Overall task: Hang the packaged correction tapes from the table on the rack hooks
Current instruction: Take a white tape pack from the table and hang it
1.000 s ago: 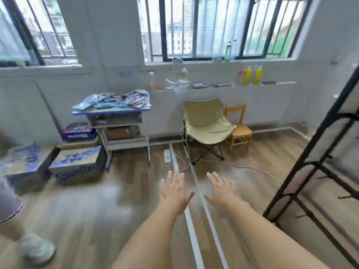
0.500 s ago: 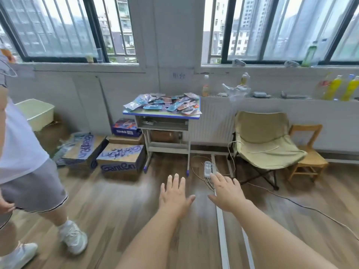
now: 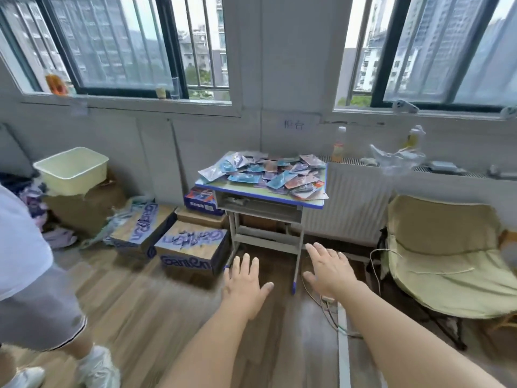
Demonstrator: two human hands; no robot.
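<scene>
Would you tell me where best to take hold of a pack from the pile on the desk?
Probably the loose pack at the pile's left end: it lies flat, overhanging the desk edge. Pinch that free edge from the left with the left hand. Both hands are empty; the right hand could steady the pile.

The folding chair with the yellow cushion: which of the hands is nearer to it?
Right. The right hand is beside the folding chair, just to its left; the left hand is farther left, by the cardboard boxes.
</scene>
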